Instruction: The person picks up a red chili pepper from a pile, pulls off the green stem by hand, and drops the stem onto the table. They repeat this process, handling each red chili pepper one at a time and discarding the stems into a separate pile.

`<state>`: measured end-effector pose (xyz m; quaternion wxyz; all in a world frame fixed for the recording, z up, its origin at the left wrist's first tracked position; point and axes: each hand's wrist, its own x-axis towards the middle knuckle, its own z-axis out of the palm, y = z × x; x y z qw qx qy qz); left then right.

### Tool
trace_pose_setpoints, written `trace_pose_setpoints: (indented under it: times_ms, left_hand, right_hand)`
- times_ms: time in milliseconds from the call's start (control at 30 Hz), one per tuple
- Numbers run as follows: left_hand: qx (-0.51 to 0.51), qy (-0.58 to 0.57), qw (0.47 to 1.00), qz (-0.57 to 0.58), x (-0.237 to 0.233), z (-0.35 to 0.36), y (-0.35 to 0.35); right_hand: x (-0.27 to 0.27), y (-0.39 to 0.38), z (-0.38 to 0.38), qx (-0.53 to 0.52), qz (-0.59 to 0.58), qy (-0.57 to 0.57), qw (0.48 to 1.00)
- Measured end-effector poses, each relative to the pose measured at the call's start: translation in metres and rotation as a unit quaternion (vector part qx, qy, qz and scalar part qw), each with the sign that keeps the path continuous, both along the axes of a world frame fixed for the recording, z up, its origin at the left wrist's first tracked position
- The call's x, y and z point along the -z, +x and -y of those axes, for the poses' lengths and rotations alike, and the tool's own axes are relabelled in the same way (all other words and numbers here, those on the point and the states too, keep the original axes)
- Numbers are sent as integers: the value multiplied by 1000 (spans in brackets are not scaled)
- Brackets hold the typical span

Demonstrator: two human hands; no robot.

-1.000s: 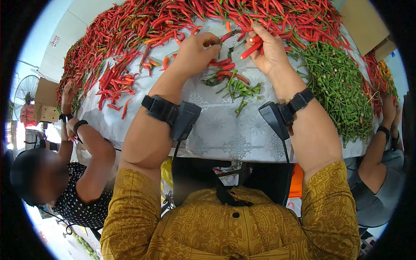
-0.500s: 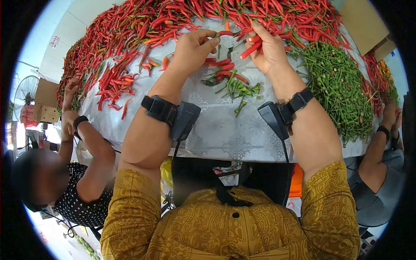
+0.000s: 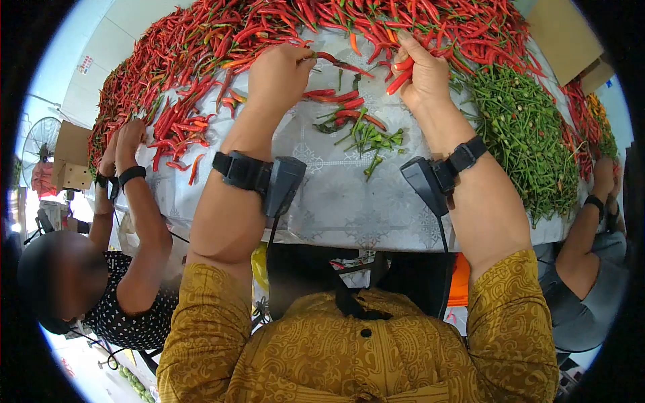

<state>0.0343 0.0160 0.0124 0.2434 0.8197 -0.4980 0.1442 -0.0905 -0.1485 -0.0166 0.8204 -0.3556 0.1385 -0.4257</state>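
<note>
My left hand (image 3: 281, 75) pinches the stem end of a red chili (image 3: 326, 56) that points to the right over the cloth. Across from it, my right hand (image 3: 424, 74) is closed around several red chilies (image 3: 400, 82), their ends poking out to the left. Between and below the hands lie a few loose red chilies (image 3: 346, 97) and a small group of green stems (image 3: 371, 138). A large heap of green stems (image 3: 524, 138) is to the right of my right hand. Red chilies with stems (image 3: 269, 20) are piled behind both hands.
A patterned cloth (image 3: 349, 208) covers the table. At the left, a co-worker's hands (image 3: 127, 141) touch the chili pile. Another person's arm (image 3: 584, 228) reaches in at the right edge. Cardboard boxes (image 3: 70, 158) stand left, with another cardboard piece (image 3: 564, 40) at the back right.
My left hand has moved left, now with a chili pinched in it. My right hand has shifted slightly right. The left co-worker's hands have moved along the pile toward the table.
</note>
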Motion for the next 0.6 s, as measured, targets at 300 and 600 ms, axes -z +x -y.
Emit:
trace_pose_setpoints:
  times_ms: [300,600]
  left_hand:
    - [58,-49,991,-112,-9,5,-20]
    - [132,-68,987,-58,-4,6,-20]
  right_hand:
    - [-14,-8,-28,-65,-180,-376,907]
    - [-12,-4,-27,49,-197,-571,795]
